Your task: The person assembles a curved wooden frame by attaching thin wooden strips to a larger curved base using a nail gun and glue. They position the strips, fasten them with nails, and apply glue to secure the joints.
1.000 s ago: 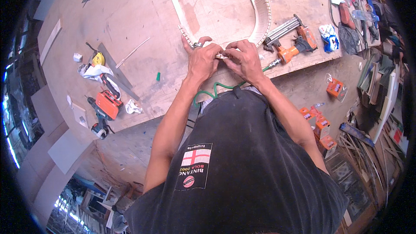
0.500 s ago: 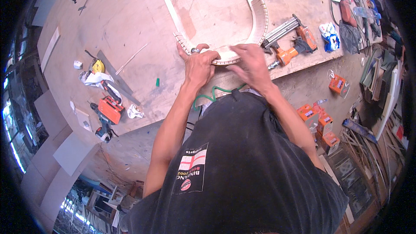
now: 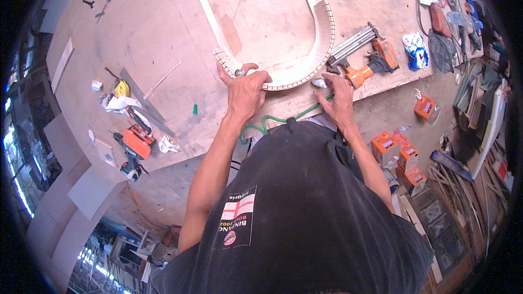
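Note:
A pale U-shaped wooden piece lies on the workbench (image 3: 163,27), with two straight legs pointing away from me. Round its bend runs a curved wooden strip (image 3: 325,30) with many slots cut along its edge. My left hand (image 3: 246,91) is closed on the left part of that bend, thumb and fingers gripping the strip. Off the strip, my right hand (image 3: 340,100) has thumb and fingers apart beside a small white object (image 3: 319,83) I cannot identify. A green hose (image 3: 305,112) passes at its fingers. An orange nail gun (image 3: 359,75) lies just beyond.
At left lie an orange-and-black drill (image 3: 131,149), an orange case-like tool (image 3: 137,140) and a yellow tape measure (image 3: 122,87). A blue-and-white packet (image 3: 415,51) sits right of the nail gun. Orange boxes (image 3: 385,149) stand below the bench's right edge.
My right hand has left the curved strip and moved right and toward me, next to the nail gun and hose. My left hand keeps its hold; the wooden piece appears slightly lower in view.

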